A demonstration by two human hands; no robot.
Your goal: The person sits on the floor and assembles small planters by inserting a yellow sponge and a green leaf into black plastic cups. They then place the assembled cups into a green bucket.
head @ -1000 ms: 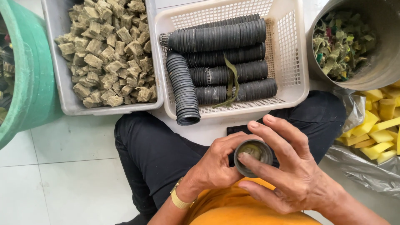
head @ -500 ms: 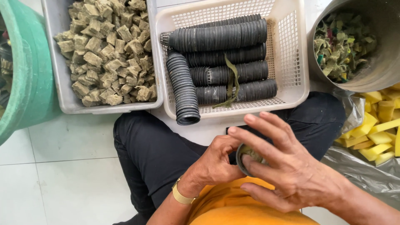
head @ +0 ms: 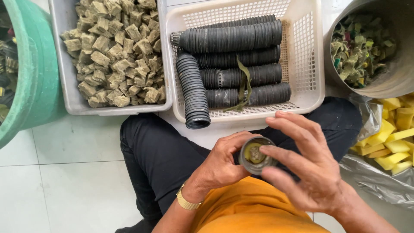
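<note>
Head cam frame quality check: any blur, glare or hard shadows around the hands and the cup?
Head view: light is soft and even, no hard shadows; the small cup, left hand and right hand are in focus, no motion smear; mild sheen on the clear plastic bag at right; black tube stacks hold ridge detail; green tub is cropped at the left edge.

Ahead of the knees the way is walled off: a grey tray (head: 64,56) heaped with brownish cubes (head: 114,51) touches a white slotted basket (head: 308,56) packed with stacked black pots (head: 230,41), one stack (head: 192,92) jutting over the basket's near edge. A green tub (head: 32,73) blocks the floor's left edge, a grey bucket (head: 399,73) the far right, with yellow sponge pieces (head: 394,142) on plastic sheeting (head: 375,179) below it. Bare tiled floor (head: 64,172) lies open at near left.
</note>
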